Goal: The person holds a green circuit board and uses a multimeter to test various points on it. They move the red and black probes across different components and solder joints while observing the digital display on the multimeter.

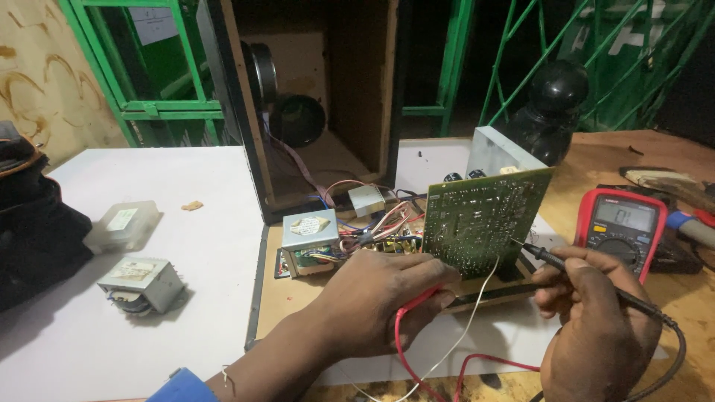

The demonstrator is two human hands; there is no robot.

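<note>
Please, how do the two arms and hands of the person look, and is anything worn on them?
Both hands, the left hand and the right hand, are bare: no gloves or rings show. On the left arm, a blue sleeve is pushed up, with a thin pale thread beside it. No sleeve shows on the right.

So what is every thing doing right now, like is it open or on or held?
Green circuit board: tilted upright, solder side facing the camera.
Black probe: held in right hand, tip on the board.
Red probe: under left hand.
Multimeter: lying flat; screen unreadable.
Speaker cabinet: back open.
Loose transformer: lying alone, unconnected.
</note>
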